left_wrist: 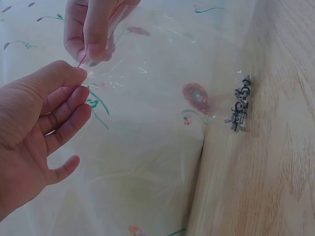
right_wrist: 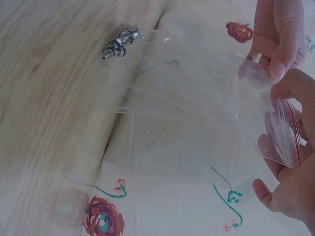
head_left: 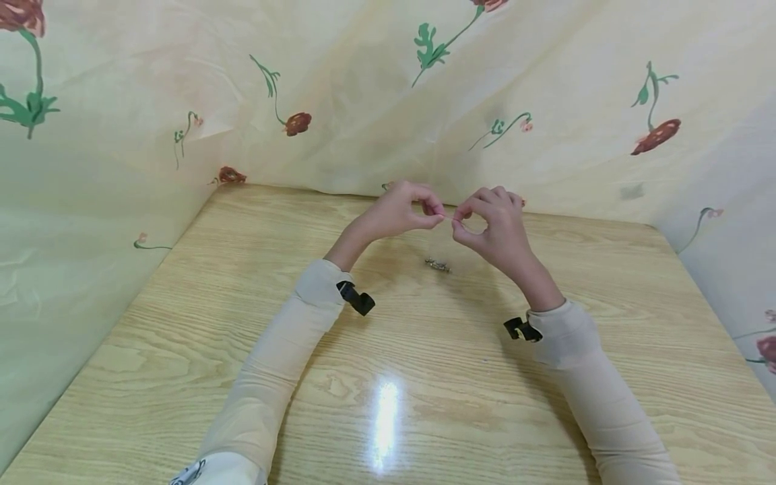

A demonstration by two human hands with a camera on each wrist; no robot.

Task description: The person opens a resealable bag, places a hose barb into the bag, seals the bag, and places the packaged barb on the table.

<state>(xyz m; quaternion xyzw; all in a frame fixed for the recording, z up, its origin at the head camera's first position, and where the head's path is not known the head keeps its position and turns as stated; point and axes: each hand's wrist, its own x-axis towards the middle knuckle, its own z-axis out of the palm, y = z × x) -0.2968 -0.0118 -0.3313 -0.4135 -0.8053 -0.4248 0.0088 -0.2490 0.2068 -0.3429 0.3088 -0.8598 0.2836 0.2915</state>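
Observation:
A clear zip bag point(left_wrist: 157, 73) with a red strip point(right_wrist: 294, 120) along its mouth hangs between my hands. My left hand point(head_left: 397, 212) pinches the mouth between thumb and index finger. Close beside it, my right hand point(head_left: 500, 225) pinches the same edge, its other fingers loosely bent. Fingertips of both hands nearly meet in the head view. At the bag's bottom lies a small cluster of metal screw-like fittings point(right_wrist: 120, 44) with dark rings. From the head, the clear film hardly shows, and the fittings appear below the hands, over the table.
The wood-grain table point(head_left: 339, 391) has a bright light reflection near its front. Behind it and at both sides hangs a cream flowered sheet point(head_left: 364, 87). Black straps point(head_left: 358, 298) stick out from both sleeve cuffs.

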